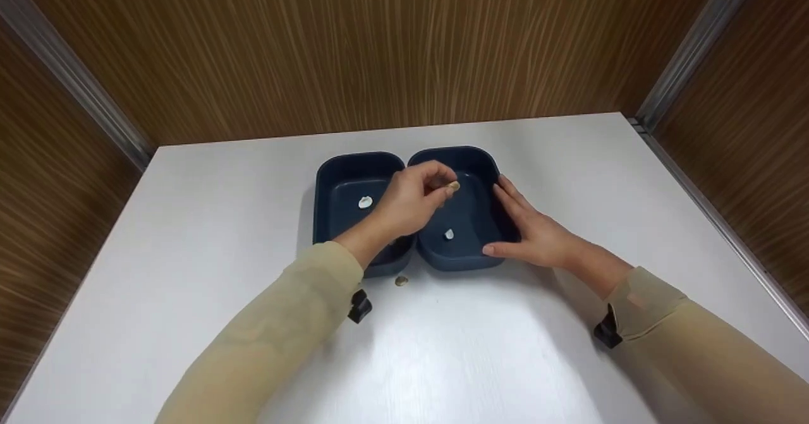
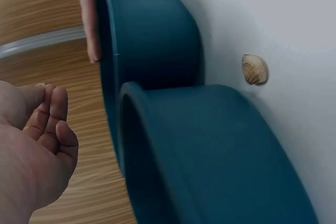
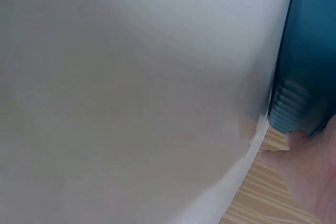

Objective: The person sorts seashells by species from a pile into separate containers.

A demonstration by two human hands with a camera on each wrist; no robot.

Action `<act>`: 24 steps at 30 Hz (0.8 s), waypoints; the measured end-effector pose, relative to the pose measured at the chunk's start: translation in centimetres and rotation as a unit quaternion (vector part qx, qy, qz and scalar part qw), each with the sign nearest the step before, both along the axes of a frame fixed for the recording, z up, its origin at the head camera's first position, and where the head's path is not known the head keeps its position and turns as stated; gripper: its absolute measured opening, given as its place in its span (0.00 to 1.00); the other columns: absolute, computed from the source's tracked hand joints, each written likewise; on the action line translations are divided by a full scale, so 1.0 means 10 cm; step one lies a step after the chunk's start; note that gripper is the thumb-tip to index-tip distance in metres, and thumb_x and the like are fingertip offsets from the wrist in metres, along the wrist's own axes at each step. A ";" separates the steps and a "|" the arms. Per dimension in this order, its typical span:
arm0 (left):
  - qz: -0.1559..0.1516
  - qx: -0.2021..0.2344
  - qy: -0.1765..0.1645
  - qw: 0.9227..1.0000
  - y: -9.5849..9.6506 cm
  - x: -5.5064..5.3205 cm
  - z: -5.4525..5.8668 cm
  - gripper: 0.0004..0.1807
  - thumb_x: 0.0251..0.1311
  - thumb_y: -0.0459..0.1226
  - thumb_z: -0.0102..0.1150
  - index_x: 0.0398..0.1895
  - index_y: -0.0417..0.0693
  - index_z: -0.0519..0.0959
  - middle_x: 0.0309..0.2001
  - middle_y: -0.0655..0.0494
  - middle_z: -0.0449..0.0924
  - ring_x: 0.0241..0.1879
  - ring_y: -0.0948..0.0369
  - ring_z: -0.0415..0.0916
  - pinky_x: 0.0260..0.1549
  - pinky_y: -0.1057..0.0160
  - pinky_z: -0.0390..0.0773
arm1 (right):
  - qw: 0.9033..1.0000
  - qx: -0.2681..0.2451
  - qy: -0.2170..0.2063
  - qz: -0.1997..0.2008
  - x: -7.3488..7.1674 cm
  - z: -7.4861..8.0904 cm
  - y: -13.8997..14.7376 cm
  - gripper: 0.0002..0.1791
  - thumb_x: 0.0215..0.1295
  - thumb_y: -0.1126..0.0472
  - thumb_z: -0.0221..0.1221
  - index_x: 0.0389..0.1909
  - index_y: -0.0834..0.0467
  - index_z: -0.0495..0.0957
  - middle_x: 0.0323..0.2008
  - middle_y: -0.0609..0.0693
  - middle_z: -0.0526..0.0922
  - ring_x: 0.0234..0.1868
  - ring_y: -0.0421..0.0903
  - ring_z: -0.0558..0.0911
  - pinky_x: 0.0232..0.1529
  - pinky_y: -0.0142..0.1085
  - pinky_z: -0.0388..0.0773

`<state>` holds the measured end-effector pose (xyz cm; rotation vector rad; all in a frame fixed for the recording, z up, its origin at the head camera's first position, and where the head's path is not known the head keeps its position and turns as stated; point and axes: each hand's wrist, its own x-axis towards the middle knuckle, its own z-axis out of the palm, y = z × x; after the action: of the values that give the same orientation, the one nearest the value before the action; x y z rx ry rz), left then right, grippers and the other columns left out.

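Note:
My left hand [image 1: 404, 201] is over the right-hand dark blue container [image 1: 456, 263], pinching a small tan seashell [image 1: 454, 185] between thumb and fingertips. In the left wrist view that hand [image 2: 44, 148] is beside the container rims, and its fingers mostly hide the shell. My right hand [image 1: 542, 237] rests against the right side of the same container, fingers extended along the outer wall and thumb at the front corner. A whitish shell [image 1: 449, 234] lies on that container's floor. Inside the left-hand container [image 1: 325, 222] lies another white shell [image 1: 365, 202]; my left forearm covers part of it.
A brown ribbed shell [image 2: 255, 70] lies on the white table [image 1: 474, 348] just in front of the two containers, which stand side by side. Wood-grain panels [image 1: 379, 51] rise behind and at both sides of the table.

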<state>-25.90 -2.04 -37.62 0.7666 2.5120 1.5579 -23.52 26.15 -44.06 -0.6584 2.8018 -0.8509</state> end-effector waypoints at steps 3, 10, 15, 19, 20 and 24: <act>0.003 -0.011 0.000 1.000 0.07 -0.05 -0.08 0.09 0.77 0.34 0.62 0.54 0.44 0.83 0.42 0.54 0.86 0.38 0.62 0.81 0.41 0.66 0.83 | 1.000 0.000 -0.002 -0.001 0.01 0.00 0.00 0.65 0.67 0.34 0.68 0.87 0.56 0.36 0.87 0.46 0.28 0.85 0.56 0.43 0.79 0.59 0.54; 0.016 -0.036 0.007 0.999 0.12 -0.13 -0.22 0.08 0.76 0.35 0.63 0.53 0.45 0.84 0.42 0.55 0.85 0.39 0.63 0.80 0.41 0.67 0.80 | 1.000 -0.006 -0.006 0.003 0.02 0.00 -0.02 0.65 0.67 0.35 0.68 0.87 0.56 0.36 0.87 0.47 0.29 0.85 0.57 0.43 0.79 0.60 0.53; 0.028 -0.050 0.005 0.998 0.12 -0.16 -0.27 0.08 0.76 0.35 0.63 0.53 0.45 0.84 0.43 0.55 0.86 0.41 0.62 0.80 0.44 0.65 0.80 | 1.000 -0.008 -0.005 0.006 0.01 0.00 -0.03 0.65 0.67 0.35 0.68 0.87 0.56 0.36 0.87 0.47 0.29 0.85 0.56 0.43 0.79 0.59 0.53; 0.032 -0.060 0.006 0.998 0.11 -0.15 -0.27 0.11 0.75 0.33 0.63 0.56 0.43 0.84 0.45 0.53 0.86 0.43 0.61 0.80 0.46 0.64 0.80 | 1.000 -0.010 -0.003 0.008 0.00 0.00 -0.04 0.65 0.67 0.35 0.68 0.87 0.57 0.36 0.87 0.48 0.29 0.85 0.57 0.43 0.79 0.60 0.53; 0.032 -0.062 0.005 0.998 0.11 -0.14 -0.27 0.11 0.75 0.33 0.63 0.57 0.43 0.84 0.45 0.52 0.86 0.43 0.61 0.80 0.46 0.63 0.80 | 1.000 -0.011 -0.004 0.008 0.00 0.00 -0.05 0.65 0.67 0.35 0.68 0.87 0.56 0.36 0.87 0.48 0.29 0.85 0.57 0.43 0.79 0.60 0.53; 0.029 -0.062 0.006 0.998 0.10 -0.09 -0.23 0.12 0.76 0.33 0.62 0.59 0.44 0.83 0.48 0.52 0.85 0.45 0.60 0.80 0.49 0.63 0.80 | 1.000 -0.011 -0.009 0.007 -0.01 0.00 -0.04 0.65 0.67 0.35 0.68 0.87 0.55 0.36 0.87 0.46 0.29 0.85 0.56 0.43 0.79 0.59 0.53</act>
<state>-26.84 -1.02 -39.91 0.6940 2.6322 1.4014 -23.59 25.72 -44.09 -0.6705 2.7724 -0.8831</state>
